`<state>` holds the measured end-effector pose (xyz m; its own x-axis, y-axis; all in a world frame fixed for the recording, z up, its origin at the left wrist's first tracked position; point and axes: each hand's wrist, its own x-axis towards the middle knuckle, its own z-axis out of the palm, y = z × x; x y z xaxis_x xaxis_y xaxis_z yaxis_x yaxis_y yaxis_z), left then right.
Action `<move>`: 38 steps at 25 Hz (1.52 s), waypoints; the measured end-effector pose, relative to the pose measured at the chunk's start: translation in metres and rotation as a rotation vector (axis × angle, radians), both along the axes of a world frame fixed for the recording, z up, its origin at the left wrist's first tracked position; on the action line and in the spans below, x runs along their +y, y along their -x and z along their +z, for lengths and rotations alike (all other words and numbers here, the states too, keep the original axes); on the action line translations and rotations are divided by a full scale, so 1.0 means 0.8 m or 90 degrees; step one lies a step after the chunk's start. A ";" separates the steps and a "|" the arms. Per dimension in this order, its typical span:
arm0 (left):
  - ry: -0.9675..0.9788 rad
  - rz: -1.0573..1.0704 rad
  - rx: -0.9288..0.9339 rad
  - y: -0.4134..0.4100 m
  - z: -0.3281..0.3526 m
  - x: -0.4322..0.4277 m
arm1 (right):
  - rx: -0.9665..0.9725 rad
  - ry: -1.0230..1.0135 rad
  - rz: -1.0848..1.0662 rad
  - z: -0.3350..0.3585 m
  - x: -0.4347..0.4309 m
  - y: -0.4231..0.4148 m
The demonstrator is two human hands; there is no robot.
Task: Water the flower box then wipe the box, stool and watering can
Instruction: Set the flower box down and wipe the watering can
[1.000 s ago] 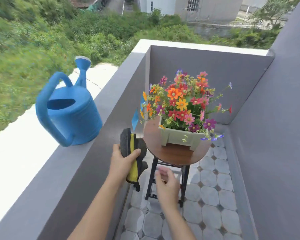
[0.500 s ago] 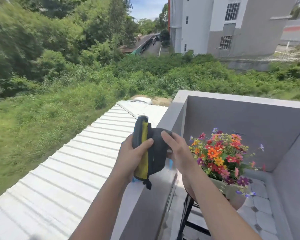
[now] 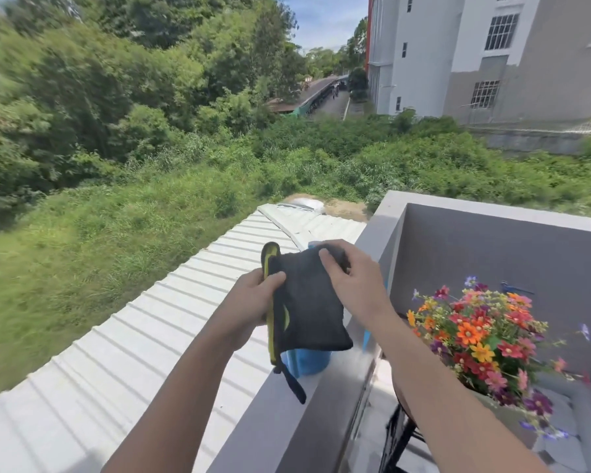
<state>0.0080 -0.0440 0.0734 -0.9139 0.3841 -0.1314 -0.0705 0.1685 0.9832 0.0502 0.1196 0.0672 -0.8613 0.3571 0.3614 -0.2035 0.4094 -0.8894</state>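
Note:
A dark grey cloth with a yellow side (image 3: 306, 308) hangs spread between both hands above the balcony ledge. My left hand (image 3: 253, 302) pinches its left edge and my right hand (image 3: 352, 271) grips its top right corner. Behind and below the cloth, the blue watering can (image 3: 309, 361) stands on the ledge, mostly hidden. At the lower right the flower box (image 3: 505, 418), full of red, orange and pink flowers (image 3: 481, 336), sits on the stool (image 3: 398, 435); my right forearm covers most of the stool.
The grey balcony ledge (image 3: 287, 421) runs from bottom centre up to the corner of the grey wall (image 3: 475, 247). A white corrugated roof (image 3: 133, 353) lies beyond the ledge on the left, then grass and trees. Tiled floor (image 3: 560, 448) shows at lower right.
The view has swung upward and left, away from the stool. My right hand rose from near the stool and took the cloth's top corner; the bunched cloth now hangs spread between both hands.

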 end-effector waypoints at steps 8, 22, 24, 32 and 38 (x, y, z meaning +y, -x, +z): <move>0.226 0.171 -0.011 0.092 -0.066 0.010 | -0.282 -0.034 -0.059 -0.085 0.028 0.060; 0.564 0.109 0.250 0.065 -0.098 0.045 | -0.303 -0.195 0.016 -0.197 0.040 0.045; 0.669 0.074 0.250 0.045 -0.097 0.070 | -0.302 -0.205 0.028 -0.204 0.028 0.040; 0.663 0.069 0.281 0.047 -0.104 0.071 | -0.339 -0.141 0.017 -0.218 -0.005 0.033; 0.557 -0.003 0.420 0.014 0.000 0.116 | -0.120 0.085 -0.140 -0.145 0.014 -0.002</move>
<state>-0.0030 0.0487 0.0733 -0.9038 0.3992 0.1542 0.4275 0.8259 0.3675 0.0518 0.1304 -0.0492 -0.8053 0.5761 0.1399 0.0505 0.3018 -0.9520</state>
